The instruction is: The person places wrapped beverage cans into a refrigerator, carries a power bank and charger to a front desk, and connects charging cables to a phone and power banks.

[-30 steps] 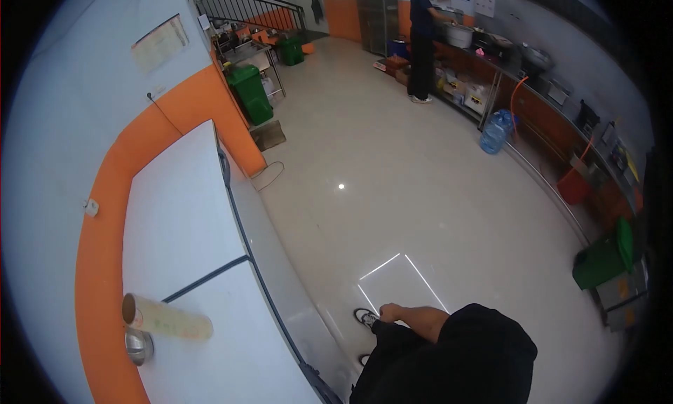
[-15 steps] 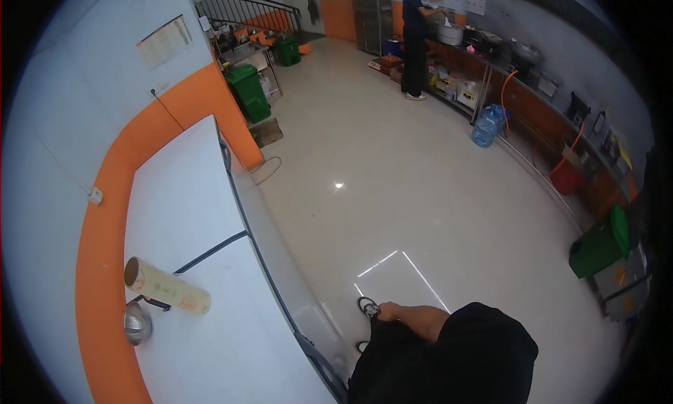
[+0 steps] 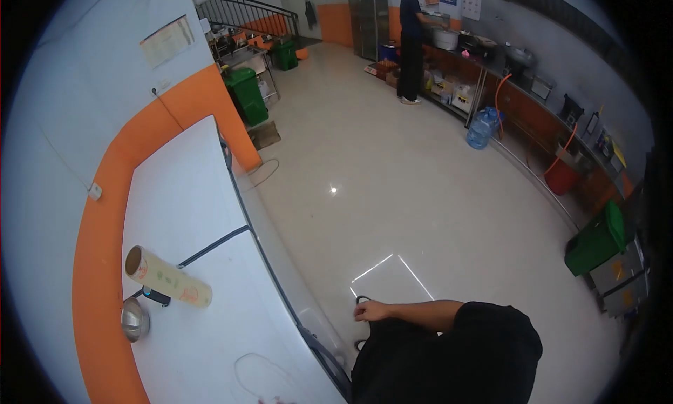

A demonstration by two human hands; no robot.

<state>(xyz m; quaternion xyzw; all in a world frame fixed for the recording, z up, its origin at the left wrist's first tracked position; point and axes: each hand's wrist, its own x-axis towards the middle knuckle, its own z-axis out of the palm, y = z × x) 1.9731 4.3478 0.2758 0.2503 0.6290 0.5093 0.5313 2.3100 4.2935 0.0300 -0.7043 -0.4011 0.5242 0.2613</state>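
While roll [image 3: 170,279] lies apart, right hand [image 3: 371,311] low

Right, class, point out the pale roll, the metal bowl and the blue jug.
Pale roll [image 3: 170,278]: head view, side wall.
Metal bowl [image 3: 137,320]: head view, shiny side.
Blue jug [image 3: 481,130]: head view, mid-body.

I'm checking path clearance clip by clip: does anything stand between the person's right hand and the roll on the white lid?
Nothing visible stands on the white lid between the right hand and the roll; only the lid's dark edge crosses the way. The metal bowl sits beyond the roll.
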